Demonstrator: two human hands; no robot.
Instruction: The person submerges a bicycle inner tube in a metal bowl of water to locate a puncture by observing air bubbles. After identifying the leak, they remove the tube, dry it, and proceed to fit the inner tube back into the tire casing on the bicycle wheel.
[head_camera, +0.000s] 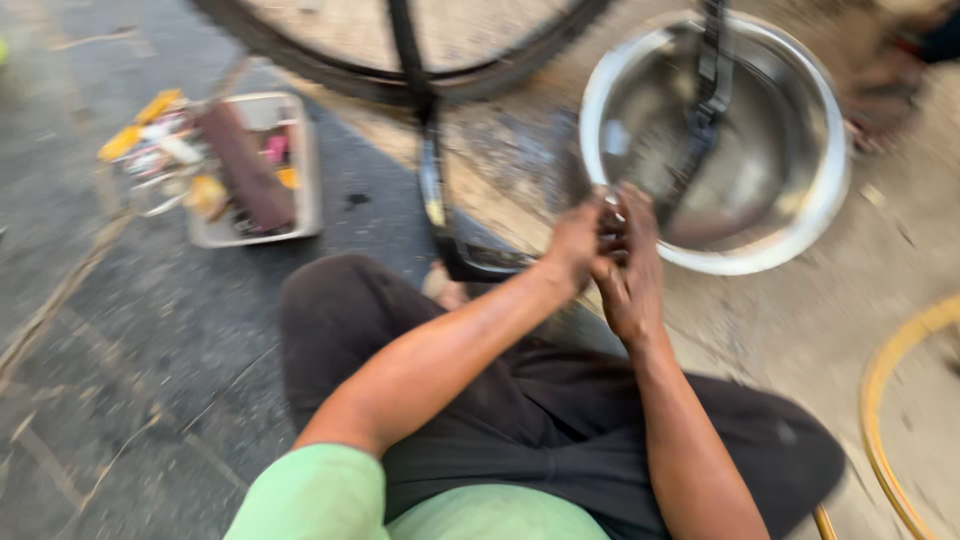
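A: Closest in?
B: 2 hands, left hand (572, 240) & right hand (628, 265), pressed together, fingers curled round 1 small thing (612, 205), too blurred to tell what. It sits at the near rim of 1 steel basin (810, 215)
A: Further out?
B: 1 black strap (710, 90) hangs into the basin. 1 tray (305, 160) of bits on the left, 1 bike wheel (330, 60) at the top

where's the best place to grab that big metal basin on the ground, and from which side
Probably the rolled rim of the metal basin, on its right or near edge. The rim flares outward, giving fingers a lip to hook under. The left side is crowded: both hands, left hand and right hand, work there, and a black strap hangs over the bowl from the far side.
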